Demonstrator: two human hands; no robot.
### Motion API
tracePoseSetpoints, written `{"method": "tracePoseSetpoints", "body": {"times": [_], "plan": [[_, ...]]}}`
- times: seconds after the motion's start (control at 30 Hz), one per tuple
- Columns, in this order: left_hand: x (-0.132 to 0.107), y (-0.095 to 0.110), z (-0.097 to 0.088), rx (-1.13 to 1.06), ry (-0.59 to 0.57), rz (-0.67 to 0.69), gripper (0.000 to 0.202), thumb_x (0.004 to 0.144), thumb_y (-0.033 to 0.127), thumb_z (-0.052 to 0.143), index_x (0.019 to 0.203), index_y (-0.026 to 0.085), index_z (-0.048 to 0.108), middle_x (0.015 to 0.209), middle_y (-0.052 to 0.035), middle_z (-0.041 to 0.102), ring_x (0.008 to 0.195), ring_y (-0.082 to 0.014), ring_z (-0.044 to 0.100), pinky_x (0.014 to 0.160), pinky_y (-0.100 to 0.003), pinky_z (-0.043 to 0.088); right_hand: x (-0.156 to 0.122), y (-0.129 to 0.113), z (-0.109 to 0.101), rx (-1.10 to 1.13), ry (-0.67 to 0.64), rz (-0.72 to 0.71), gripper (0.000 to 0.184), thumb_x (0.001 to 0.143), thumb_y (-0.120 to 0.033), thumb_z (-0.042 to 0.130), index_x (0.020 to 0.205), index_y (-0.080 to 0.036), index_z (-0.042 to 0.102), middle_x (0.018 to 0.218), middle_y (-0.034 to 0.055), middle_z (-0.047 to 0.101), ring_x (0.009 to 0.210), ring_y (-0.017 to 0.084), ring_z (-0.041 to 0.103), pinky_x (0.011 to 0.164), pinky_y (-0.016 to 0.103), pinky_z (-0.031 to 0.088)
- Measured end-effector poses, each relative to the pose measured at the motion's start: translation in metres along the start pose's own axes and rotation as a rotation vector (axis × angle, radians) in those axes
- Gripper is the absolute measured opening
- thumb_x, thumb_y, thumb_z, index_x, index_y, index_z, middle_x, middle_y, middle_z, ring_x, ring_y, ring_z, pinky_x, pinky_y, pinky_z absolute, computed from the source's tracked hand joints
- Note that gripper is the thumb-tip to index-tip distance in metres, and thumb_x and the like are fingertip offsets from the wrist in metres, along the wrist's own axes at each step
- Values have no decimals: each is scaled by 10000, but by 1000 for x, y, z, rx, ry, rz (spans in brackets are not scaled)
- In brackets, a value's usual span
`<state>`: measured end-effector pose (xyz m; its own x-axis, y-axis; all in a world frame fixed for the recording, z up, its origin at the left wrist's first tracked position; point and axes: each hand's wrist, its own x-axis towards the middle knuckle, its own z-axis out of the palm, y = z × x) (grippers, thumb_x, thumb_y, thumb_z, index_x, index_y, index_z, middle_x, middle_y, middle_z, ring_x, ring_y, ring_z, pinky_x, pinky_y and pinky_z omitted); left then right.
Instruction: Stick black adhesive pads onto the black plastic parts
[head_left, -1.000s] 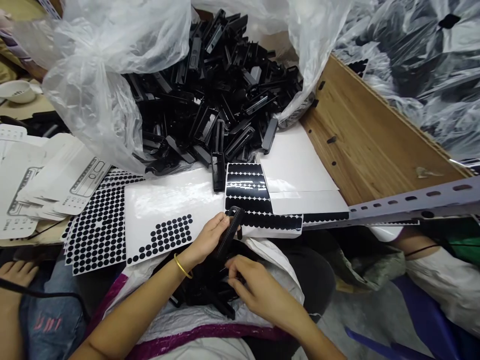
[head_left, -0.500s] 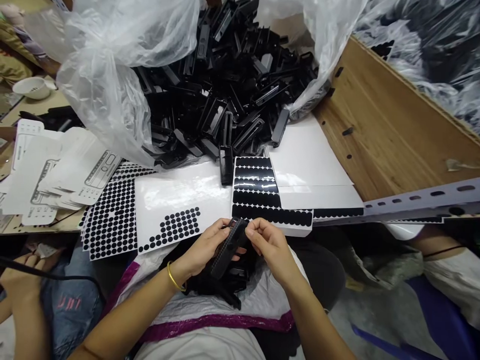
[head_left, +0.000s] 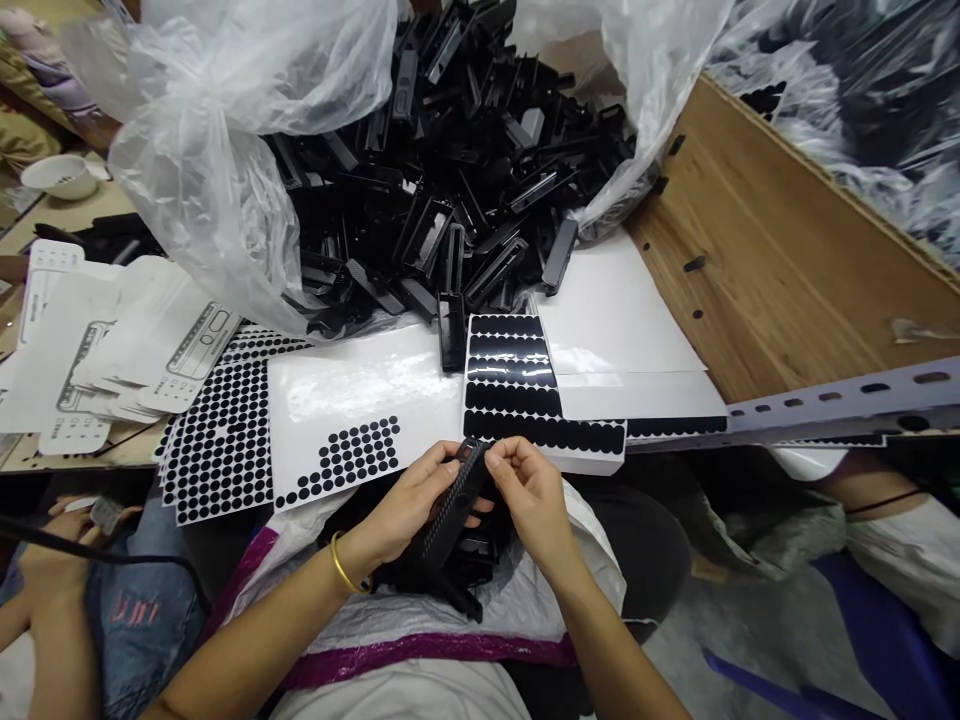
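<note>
My left hand (head_left: 405, 512), with a yellow bangle at the wrist, grips a long black plastic part (head_left: 452, 505) with a textured face, tilted with its upper end away from me. My right hand (head_left: 534, 500) is closed in a pinch at the upper right edge of that part. Whatever sits between its fingertips is hidden. Below the hands, more black parts (head_left: 457, 600) lie on a white plastic bag (head_left: 360, 640) with a purple edge on my lap. Just beyond the hands is a white sheet (head_left: 360, 375) with some round black stickers on it.
A big heap of black plastic parts (head_left: 465, 190) spills from a clear bag (head_left: 210, 180). Dotted sticker sheets (head_left: 225, 440) and printed cards (head_left: 127, 340) lie left; another sticker sheet (head_left: 514, 380) lies right of centre. A wooden panel (head_left: 780, 250) bounds the right side. Another person's hand (head_left: 60, 550) shows lower left.
Both hands and the black plastic part have shifted very slightly left. The right fingertips stay at its upper end. At lower left, the other person's hand has moved and a small item shows in it.
</note>
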<state>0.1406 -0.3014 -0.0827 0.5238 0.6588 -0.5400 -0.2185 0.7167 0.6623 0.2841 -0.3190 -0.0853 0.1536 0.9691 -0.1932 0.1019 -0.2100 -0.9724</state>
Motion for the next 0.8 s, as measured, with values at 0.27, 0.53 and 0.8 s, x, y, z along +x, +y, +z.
{"method": "tracePoseSetpoints", "body": {"times": [0.27,0.53,0.8], "plan": [[5,-7,-1,153,7,98,311,788,402,599,987,195,479,823,4,594,682,-130,656,665,-273,539,-2,3,7,-92,62,-42,154,822,-308,519,725,-187,528,638,-22,553,577,114,516,532,222,407],[11,-14,-2,384,70,210,228,839,373,505,972,191,469,853,3,522,722,-132,572,645,-294,532,-3,6,13,-199,95,-94,123,839,-269,481,743,-196,502,618,-27,551,530,113,517,495,227,405],[-2,-2,-17,628,-81,205,198,824,338,520,967,201,536,871,-22,608,768,-161,588,690,-281,484,-5,16,-1,-328,285,-217,213,839,-266,506,1034,-203,449,701,-28,510,596,128,519,551,248,432]]}}
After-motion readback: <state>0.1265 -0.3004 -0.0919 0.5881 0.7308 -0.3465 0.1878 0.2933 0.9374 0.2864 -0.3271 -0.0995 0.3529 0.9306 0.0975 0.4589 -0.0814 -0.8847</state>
